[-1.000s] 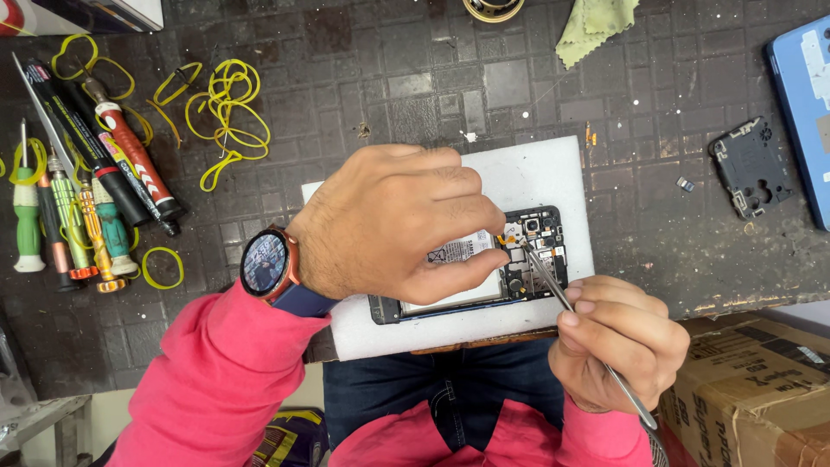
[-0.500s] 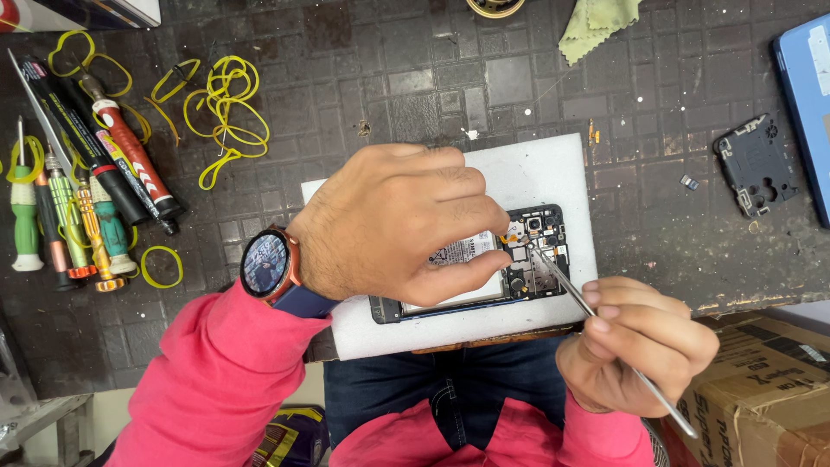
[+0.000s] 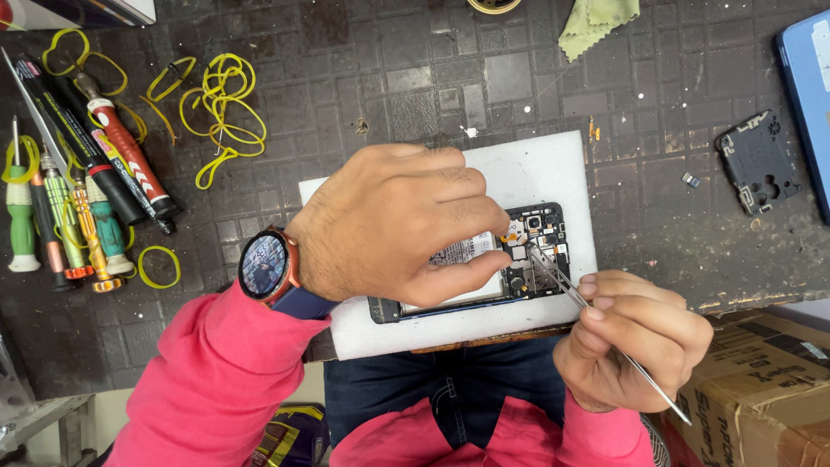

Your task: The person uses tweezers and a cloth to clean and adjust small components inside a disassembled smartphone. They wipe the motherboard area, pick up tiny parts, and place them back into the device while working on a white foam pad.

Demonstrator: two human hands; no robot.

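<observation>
Two hands at work | L hand (image 3: 393, 225) presses opened black phone, back cover off (image 3: 519, 259), onto white foam pad (image 3: 553, 169) | R hand (image 3: 635, 337) pinches thin steel tweezers (image 3: 562, 281), tips inside phone's upper boards.

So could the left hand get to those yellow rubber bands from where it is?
Probably yes. The left hand rests on the opened phone, and the yellow rubber bands lie loose on the mat up to its left. Nothing stands between them, though the hand would have to let go of the phone.
</observation>
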